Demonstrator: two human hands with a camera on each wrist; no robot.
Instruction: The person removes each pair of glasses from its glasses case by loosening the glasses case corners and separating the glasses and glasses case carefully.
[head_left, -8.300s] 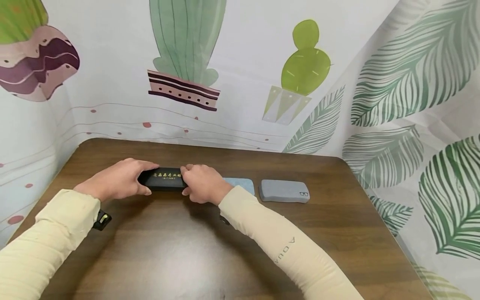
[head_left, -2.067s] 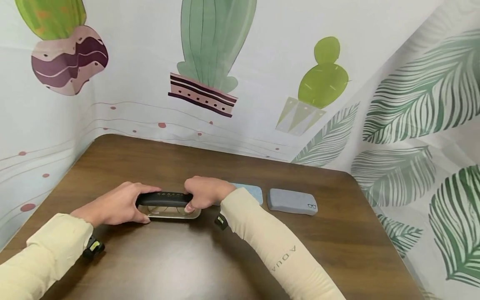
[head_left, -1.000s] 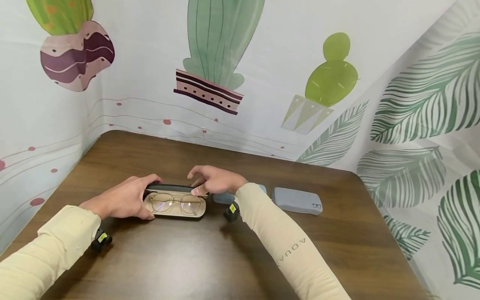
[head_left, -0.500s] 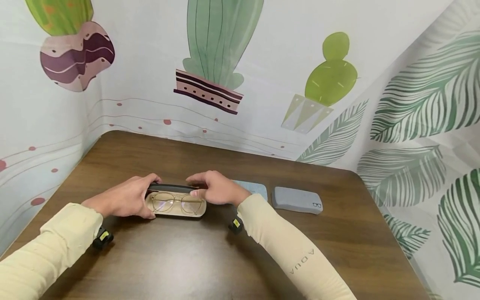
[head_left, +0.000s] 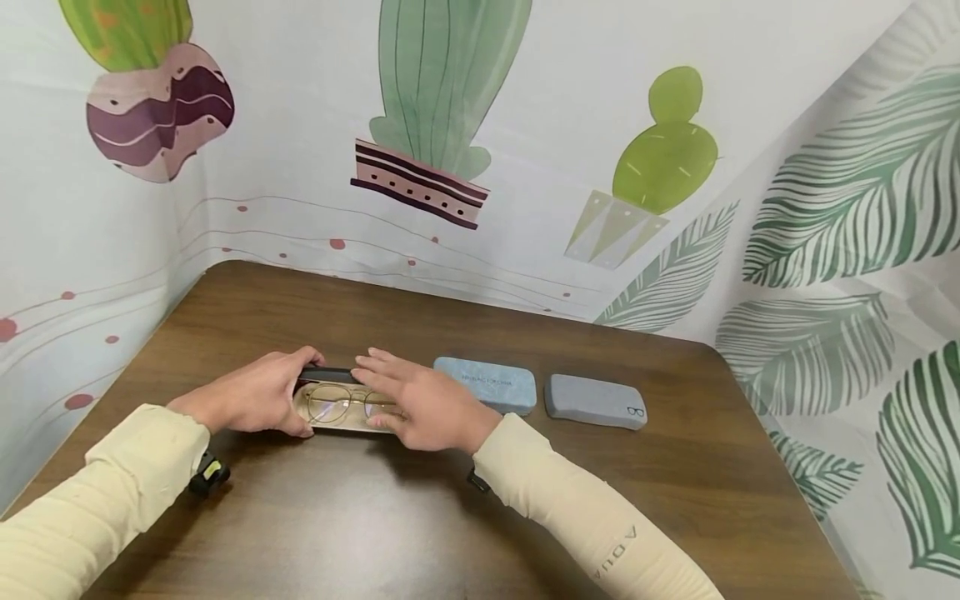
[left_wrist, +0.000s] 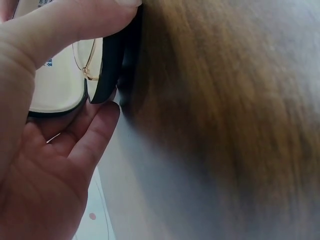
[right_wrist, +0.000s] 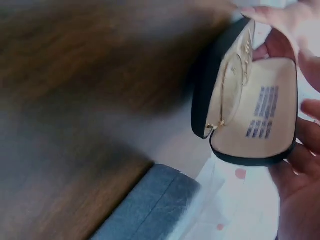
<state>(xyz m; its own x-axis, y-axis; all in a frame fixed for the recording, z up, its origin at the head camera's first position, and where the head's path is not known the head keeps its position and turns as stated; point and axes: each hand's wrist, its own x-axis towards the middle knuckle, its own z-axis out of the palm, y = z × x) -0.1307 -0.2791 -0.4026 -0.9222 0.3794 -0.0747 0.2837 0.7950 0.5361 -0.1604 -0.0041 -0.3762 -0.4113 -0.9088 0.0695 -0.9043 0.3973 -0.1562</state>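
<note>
An opened black glasses case with cream lining sits toward the left of the table, its lid raised at the back. Thin gold-rimmed glasses lie inside the lower half. My left hand grips the case's left end, thumb at the front edge and fingers behind the lid, as the left wrist view also shows. Over the right end spreads my right hand, fingers extended toward the lid, thumb over the right lens, which it partly hides. Printed dark lettering shows inside the lid in the right wrist view.
Right of the opened case, a light blue glasses case lies closed, with a closed grey one beyond it. The brown wooden table ends at the back against a white cloth printed with cacti and leaves.
The black case came forward and was opened, revealing the glasses. My right hand left the lid's edge and shifted left and forward over the case's right end, fingers spread. My left hand kept its grip.
</note>
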